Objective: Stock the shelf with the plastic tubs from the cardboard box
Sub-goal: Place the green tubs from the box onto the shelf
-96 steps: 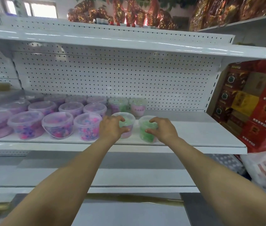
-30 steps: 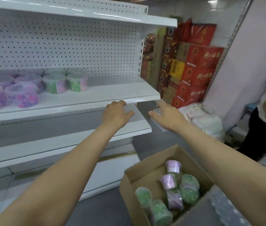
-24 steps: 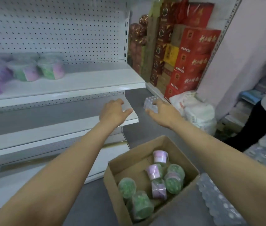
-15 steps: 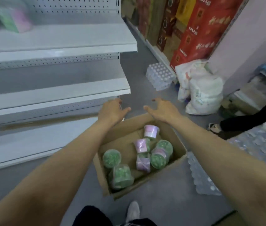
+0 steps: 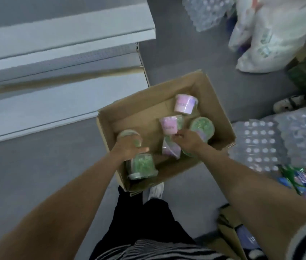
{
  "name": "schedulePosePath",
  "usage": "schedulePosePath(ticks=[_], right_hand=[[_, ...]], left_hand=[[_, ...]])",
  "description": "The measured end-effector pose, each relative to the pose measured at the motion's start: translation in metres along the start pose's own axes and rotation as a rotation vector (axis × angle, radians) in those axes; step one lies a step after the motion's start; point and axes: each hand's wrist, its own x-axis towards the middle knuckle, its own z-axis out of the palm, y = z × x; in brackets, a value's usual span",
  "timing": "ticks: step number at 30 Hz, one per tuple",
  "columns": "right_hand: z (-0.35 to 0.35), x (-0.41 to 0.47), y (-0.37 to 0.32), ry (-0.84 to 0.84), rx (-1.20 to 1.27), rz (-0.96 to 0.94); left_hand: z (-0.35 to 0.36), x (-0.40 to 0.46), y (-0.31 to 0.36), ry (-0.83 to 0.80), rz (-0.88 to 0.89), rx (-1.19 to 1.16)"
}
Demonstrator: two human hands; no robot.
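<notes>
While we are bending over the cardboard box (image 5: 210, 94) on the floor, both hands are reaching down among the plastic tubs that remain inside. We are curling the left hand (image 5: 127, 149) over a green tub (image 5: 128, 135) at the box's left side, its thumb pointing toward the middle; a second green tub (image 5: 142, 167) is lying on its side just below that hand. We are closing the right hand (image 5: 188, 140) around a pink tub (image 5: 169, 150) lying near the centre, though blur is keeping us from telling how firm the grip is. Beyond the right hand's fingers, a pink-labelled tub (image 5: 169, 125) is lying tilted, another pink tub (image 5: 185, 104) is standing near the far wall, and a green-lidded tub (image 5: 203, 126) is resting against the right wall. We are counting about six tubs still in the box, so we are judging the stocking unfinished: each must still be lifted out and carried up to the shelf. Only the lower white shelves (image 5: 64, 40) are appearing at the upper left, and we are seeing no tubs on them in this view.
</notes>
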Motion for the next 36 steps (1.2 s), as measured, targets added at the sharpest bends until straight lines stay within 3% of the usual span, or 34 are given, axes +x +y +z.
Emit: schedulePosePath(ticks=[3, 8, 15, 19, 25, 30, 36], right_hand=[[0.025, 0.018, 0.012, -0.037, 0.035, 0.097], [0.052, 0.033, 0.013, -0.025, 0.250, 0.280], [0.061, 0.048, -0.001, 0.004, 0.394, 0.273], [0.069, 0.053, -0.010, -0.122, 0.546, 0.229], [0.075, 0.064, -0.001, 0.050, 0.398, 0.152], [0.089, 0.094, 0.019, -0.101, 0.494, 0.162], [0.116, 0.138, 0.053, -0.086, 0.384, 0.179]], left_hand=[[0.027, 0.009, -0.017, -0.181, 0.047, -0.087], [0.046, 0.018, -0.034, -0.249, 0.080, -0.125], [0.027, 0.043, -0.038, -0.336, 0.039, -0.125], [0.022, 0.046, -0.043, -0.357, 0.048, -0.119], [0.019, 0.040, -0.043, -0.345, 0.027, -0.154], [0.020, 0.034, -0.045, -0.334, 0.046, -0.230], [0.022, 0.032, -0.051, -0.335, 0.040, -0.277]])
